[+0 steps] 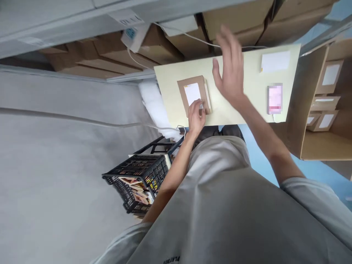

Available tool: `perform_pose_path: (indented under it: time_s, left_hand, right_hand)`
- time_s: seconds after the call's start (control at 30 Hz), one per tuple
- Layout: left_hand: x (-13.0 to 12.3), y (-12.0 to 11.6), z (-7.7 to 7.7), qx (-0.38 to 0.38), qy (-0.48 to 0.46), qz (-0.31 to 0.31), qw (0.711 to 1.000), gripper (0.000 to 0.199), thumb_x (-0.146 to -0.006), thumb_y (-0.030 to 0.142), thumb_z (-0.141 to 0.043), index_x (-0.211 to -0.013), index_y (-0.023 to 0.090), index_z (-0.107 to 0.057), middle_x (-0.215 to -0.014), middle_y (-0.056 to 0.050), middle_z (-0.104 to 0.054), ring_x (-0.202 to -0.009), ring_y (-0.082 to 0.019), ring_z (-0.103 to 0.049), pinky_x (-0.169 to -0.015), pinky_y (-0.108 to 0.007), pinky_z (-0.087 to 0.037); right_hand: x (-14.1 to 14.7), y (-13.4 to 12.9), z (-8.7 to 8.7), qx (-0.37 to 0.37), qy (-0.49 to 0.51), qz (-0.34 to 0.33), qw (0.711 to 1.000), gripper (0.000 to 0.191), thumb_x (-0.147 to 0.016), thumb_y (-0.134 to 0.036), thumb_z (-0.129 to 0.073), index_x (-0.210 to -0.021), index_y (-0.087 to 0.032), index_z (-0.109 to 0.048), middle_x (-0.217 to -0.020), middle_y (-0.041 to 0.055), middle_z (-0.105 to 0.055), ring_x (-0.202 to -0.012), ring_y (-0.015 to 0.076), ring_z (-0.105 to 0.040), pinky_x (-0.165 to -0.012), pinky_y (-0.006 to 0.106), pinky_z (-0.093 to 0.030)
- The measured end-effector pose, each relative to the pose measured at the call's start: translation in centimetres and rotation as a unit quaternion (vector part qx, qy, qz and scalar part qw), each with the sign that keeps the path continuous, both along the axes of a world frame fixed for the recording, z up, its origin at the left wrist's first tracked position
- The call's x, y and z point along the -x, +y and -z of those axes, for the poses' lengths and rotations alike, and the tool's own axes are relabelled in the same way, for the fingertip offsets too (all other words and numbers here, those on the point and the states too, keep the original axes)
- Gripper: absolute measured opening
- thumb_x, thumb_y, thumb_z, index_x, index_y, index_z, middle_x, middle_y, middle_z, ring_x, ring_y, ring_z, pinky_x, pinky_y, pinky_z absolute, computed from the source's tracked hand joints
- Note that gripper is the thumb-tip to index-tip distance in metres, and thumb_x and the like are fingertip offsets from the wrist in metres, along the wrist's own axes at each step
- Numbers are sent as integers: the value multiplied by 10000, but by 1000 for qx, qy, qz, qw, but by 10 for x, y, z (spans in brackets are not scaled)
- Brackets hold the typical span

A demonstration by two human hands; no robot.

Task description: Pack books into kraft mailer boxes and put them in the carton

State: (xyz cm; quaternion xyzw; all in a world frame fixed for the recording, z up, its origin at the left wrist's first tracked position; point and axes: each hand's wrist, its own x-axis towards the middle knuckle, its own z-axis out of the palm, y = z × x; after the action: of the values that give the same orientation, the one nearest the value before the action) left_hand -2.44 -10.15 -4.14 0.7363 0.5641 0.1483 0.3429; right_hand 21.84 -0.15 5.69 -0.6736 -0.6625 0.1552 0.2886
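A small brown cardboard box (180, 88) with a white label (191, 92) lies on the left part of the pale yellow tabletop (225, 110). My left hand (196, 116) rests on the box's near right corner and label edge, its fingers slightly bent and apart. Above the middle of the table, my right hand (230, 66) is raised with fingers spread and holds nothing. To its right are a white paper slip (275, 61) and a pink phone-like item (275, 98), its surface blurred out.
Brown boxes (233, 22) fill the shelf behind the table. A large open carton (321, 146) with small labelled boxes stands at the right. At lower left is a black crate (137, 172); a white cable (82, 118) runs to the table's left edge.
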Motion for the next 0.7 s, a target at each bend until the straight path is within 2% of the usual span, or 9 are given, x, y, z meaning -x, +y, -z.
perform_pose_path:
  time_s: [0.07, 0.1, 0.13, 0.2, 0.27, 0.33, 0.43, 0.57, 0.7]
  left_hand:
    - [4, -12, 6, 7, 11, 12, 1000, 521, -1185, 534, -410, -1549, 232, -627, -1665, -168, -619, -1633, -321, -515, -1406, -550, -385]
    - [5, -16, 8, 6, 16, 15, 1000, 529, -1187, 537, -395, -1543, 228, -636, -1673, -169, -615, -1642, -322, -506, -1410, -553, -376]
    - [6, -19, 10, 3, 20, 14, 1000, 536, -1189, 538, -381, -1536, 225, -645, -1679, -170, -611, -1653, -324, -494, -1414, -560, -366]
    - [8, -23, 13, 2, 23, 11, 1000, 546, -1189, 540, -367, -1530, 226, -655, -1691, -173, -603, -1672, -333, -471, -1420, -583, -348]
    - [10, -23, 15, 8, 25, 11, 1000, 552, -1183, 550, -376, -1537, 231, -656, -1693, -179, -600, -1674, -343, -464, -1419, -601, -342]
    - [13, -21, 17, 8, 29, 16, 999, 552, -1178, 552, -386, -1533, 231, -663, -1686, -182, -604, -1668, -345, -469, -1416, -599, -347]
    - [19, -18, 17, 3, 34, 33, 999, 543, -1178, 529, -387, -1525, 226, -674, -1678, -184, -609, -1657, -341, -480, -1413, -589, -353]
    - [27, -13, 17, -10, 40, 60, 997, 513, -1172, 494, -402, -1516, 242, -687, -1658, -169, -631, -1623, -338, -517, -1398, -600, -379]
    - [32, -9, 18, -23, 33, 82, 996, 483, -1164, 455, -423, -1504, 249, -697, -1649, -158, -638, -1591, -338, -540, -1372, -599, -420]
  right_hand:
    - [14, -62, 39, 132, 101, 32, 986, 831, -1182, -623, -71, -1698, -132, -497, -1786, 174, -504, -1731, 300, -405, -1451, 559, -306]
    - [22, -92, 58, 189, 150, 46, 969, 853, -1175, -660, -102, -1706, -110, -479, -1775, 207, -509, -1727, 337, -407, -1450, 625, -281]
    - [30, -119, 75, 228, 188, 64, 953, 871, -1170, -679, -137, -1710, -82, -469, -1769, 240, -506, -1723, 361, -408, -1452, 645, -261]
    - [47, -165, 102, 303, 245, 87, 917, 877, -1168, -680, -219, -1714, -37, -458, -1778, 279, -484, -1722, 380, -402, -1458, 621, -254]
    - [65, -194, 117, 365, 300, 84, 877, 844, -1164, -659, -317, -1730, -49, -452, -1805, 262, -457, -1734, 373, -387, -1464, 580, -256]
    - [81, -206, 122, 409, 350, 76, 839, 819, -1156, -625, -388, -1755, -68, -430, -1836, 229, -422, -1751, 341, -364, -1468, 521, -255]
    - [101, -203, 123, 426, 417, 81, 799, 833, -1144, -611, -440, -1798, -101, -365, -1883, 181, -343, -1779, 292, -307, -1472, 468, -230]
    - [118, -187, 128, 378, 471, 102, 790, 927, -1106, -701, -510, -1832, -161, -306, -1917, 116, -269, -1806, 262, -215, -1488, 440, -129]
    - [128, -172, 135, 357, 491, 126, 785, 962, -1111, -735, -463, -1830, -117, -299, -1925, 122, -238, -1813, 242, -182, -1489, 395, -100]
